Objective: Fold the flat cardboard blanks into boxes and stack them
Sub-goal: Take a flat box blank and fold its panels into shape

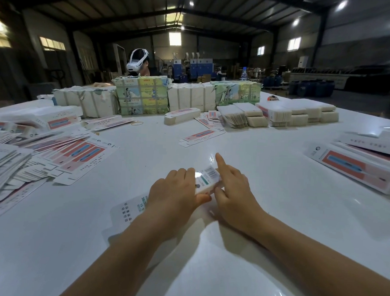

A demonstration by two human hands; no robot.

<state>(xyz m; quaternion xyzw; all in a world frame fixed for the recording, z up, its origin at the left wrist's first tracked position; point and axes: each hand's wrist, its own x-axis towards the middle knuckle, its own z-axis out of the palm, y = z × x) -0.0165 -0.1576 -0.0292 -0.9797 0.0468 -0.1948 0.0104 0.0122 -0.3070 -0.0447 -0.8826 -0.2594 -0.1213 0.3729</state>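
We've got the cardboard blank (pixel 207 178) mid-fold on the white table (pixel 253 217), near edge centre. Left hand (pixel 176 191) grips its near end, thumb underneath; right hand (pixel 230 194) pinches the side, index finger straight. Risk: uneven pressure skews the crease, or the panel springs flat.

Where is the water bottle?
The water bottle stands far back in the head view, right of centre, behind the wrapped bundles lined along the far edge of the white table.
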